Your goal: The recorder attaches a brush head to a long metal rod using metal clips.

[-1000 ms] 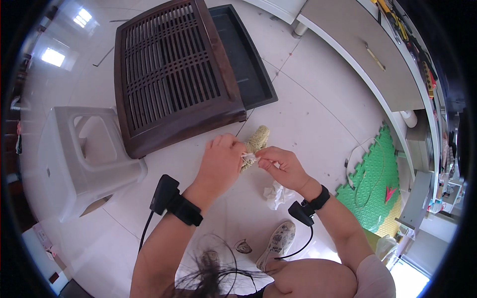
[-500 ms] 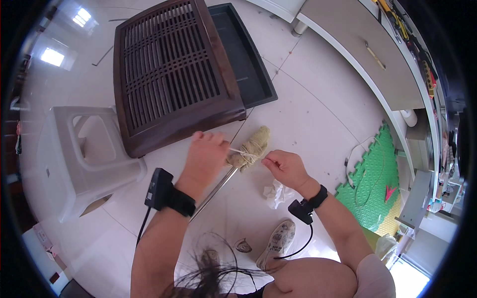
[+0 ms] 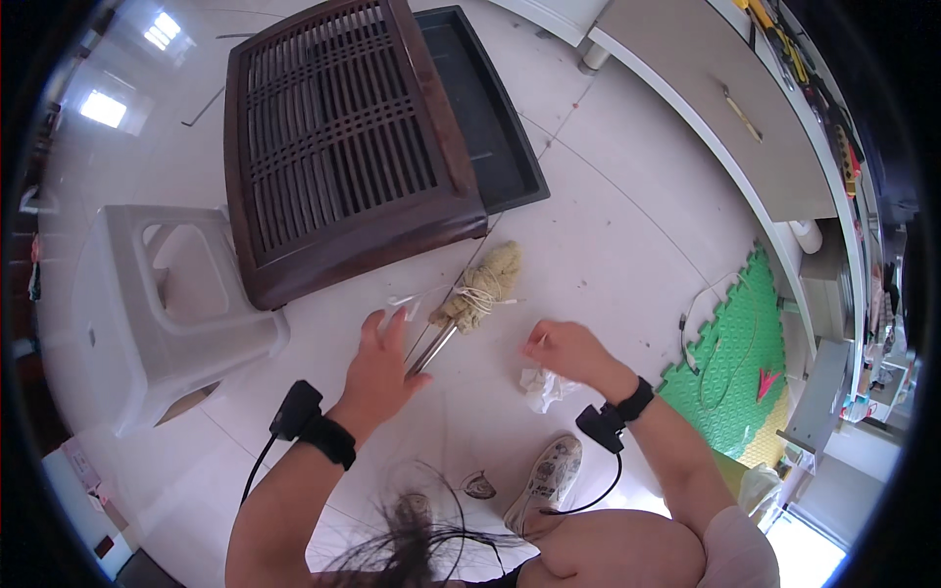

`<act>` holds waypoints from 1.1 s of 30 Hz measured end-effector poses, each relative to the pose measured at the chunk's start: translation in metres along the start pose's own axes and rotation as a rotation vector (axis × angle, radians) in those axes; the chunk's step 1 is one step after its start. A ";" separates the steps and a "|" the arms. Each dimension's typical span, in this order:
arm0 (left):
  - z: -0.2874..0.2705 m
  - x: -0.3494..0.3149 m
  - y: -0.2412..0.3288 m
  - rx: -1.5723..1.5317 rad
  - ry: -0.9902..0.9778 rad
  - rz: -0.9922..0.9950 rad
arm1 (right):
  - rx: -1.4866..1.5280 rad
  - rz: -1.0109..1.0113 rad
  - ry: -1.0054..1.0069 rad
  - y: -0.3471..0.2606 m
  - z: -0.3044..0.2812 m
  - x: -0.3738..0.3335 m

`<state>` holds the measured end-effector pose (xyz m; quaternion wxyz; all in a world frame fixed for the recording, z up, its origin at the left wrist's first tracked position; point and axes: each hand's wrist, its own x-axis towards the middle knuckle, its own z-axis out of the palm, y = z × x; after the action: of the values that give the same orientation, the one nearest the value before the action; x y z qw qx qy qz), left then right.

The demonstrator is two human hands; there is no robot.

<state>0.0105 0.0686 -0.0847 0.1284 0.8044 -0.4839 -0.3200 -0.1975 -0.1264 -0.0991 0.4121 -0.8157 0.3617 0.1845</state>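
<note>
A yellowish-green cloth bundle (image 3: pixel 498 269) is wrapped round the end of a metal rod (image 3: pixel 433 345) on the floor. White cord (image 3: pixel 476 298) winds about its middle; one loose end sticks out left, a shorter one right. My left hand (image 3: pixel 380 372) is open, fingers spread just below the left cord end. Its thumb is by the rod; whether they touch I cannot tell. To the right of the bundle, my right hand (image 3: pixel 570 355) is closed with fingers curled together and nothing visible in them. Crumpled white tissue (image 3: pixel 542 389) lies under that hand.
A dark wooden slatted panel (image 3: pixel 363 227) and a black tray (image 3: pixel 490 147) lie beyond the bundle. At left stands a white plastic stool (image 3: pixel 127 323). A green foam mat (image 3: pixel 730 343) with a cable lies at right, below a drawer cabinet (image 3: pixel 686 88). My shoe (image 3: pixel 549 480) is near.
Both hands have let go of the cord, whose ends now hang free. My left hand has moved down and opened; my right has dropped slightly. The bundle has shifted a little left and up.
</note>
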 end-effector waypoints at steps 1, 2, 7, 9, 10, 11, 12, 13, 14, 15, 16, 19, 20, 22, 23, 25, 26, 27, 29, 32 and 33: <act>0.004 -0.009 -0.002 0.029 0.035 -0.005 | -0.052 -0.091 -0.085 0.001 0.006 -0.003; 0.008 -0.017 -0.005 0.059 0.065 -0.009 | -0.051 -0.086 -0.084 -0.004 0.009 -0.006; 0.028 -0.039 -0.016 -0.030 -0.224 -0.152 | 0.222 -0.071 -0.788 -0.042 0.011 -0.024; 0.022 -0.036 -0.006 -0.055 -0.234 -0.075 | 0.345 -0.036 -0.901 -0.047 0.016 -0.026; 0.017 -0.031 0.002 -0.165 -0.208 0.020 | 0.473 -0.009 -1.017 -0.052 0.021 -0.029; 0.011 -0.024 0.014 -0.278 -0.179 0.118 | 0.578 -0.062 -1.070 -0.047 0.034 -0.028; 0.004 -0.017 0.027 -0.294 -0.175 0.131 | 0.683 -0.115 -1.119 -0.042 0.050 -0.029; -0.001 -0.006 0.041 -0.385 -0.247 0.109 | 0.671 -0.099 -1.113 -0.046 0.065 -0.034; -0.006 0.003 0.052 -0.468 -0.312 0.080 | 0.892 -0.228 -1.033 -0.054 0.081 -0.039; -0.001 0.015 0.064 -0.490 -0.307 0.103 | 1.105 -0.342 -0.922 -0.056 0.089 -0.041; 0.001 0.023 0.073 -0.542 -0.282 0.087 | 1.089 -0.337 -0.925 -0.064 0.092 -0.042; 0.004 0.032 0.095 -0.590 -0.255 0.071 | 1.406 0.039 -0.925 -0.074 0.097 -0.047; 0.003 0.032 0.099 -0.569 -0.253 0.068 | 1.366 -0.010 -0.872 -0.068 0.100 -0.044; 0.002 0.026 0.089 -0.467 -0.144 0.143 | 1.325 -0.051 -0.828 -0.064 0.096 -0.042; 0.004 0.023 0.080 -0.358 -0.042 0.223 | 1.398 -0.010 -0.687 -0.060 0.085 -0.038; -0.013 0.014 0.059 -0.385 -0.189 0.196 | 1.548 0.011 -0.490 -0.047 0.060 -0.032; -0.017 0.015 0.048 -0.408 -0.332 0.189 | 1.624 -0.003 -0.418 -0.032 0.045 -0.029; -0.021 0.008 0.032 -0.469 -0.519 0.051 | 1.634 -0.014 -0.324 -0.026 0.034 -0.024; -0.023 -0.001 0.009 -0.535 -0.707 -0.082 | 1.635 0.016 -0.066 -0.009 0.007 -0.016; -0.015 -0.010 -0.001 -0.792 -1.090 -0.159 | 1.549 0.080 0.341 0.041 -0.034 0.010; -0.015 -0.019 0.000 -0.856 -1.090 -0.242 | 1.548 0.095 0.443 0.057 -0.048 0.024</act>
<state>0.0142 0.0830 -0.0659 0.1363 0.4564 -0.2180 -0.8518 -0.2234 -0.1984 -0.1157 0.7706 -0.3003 0.4944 -0.2673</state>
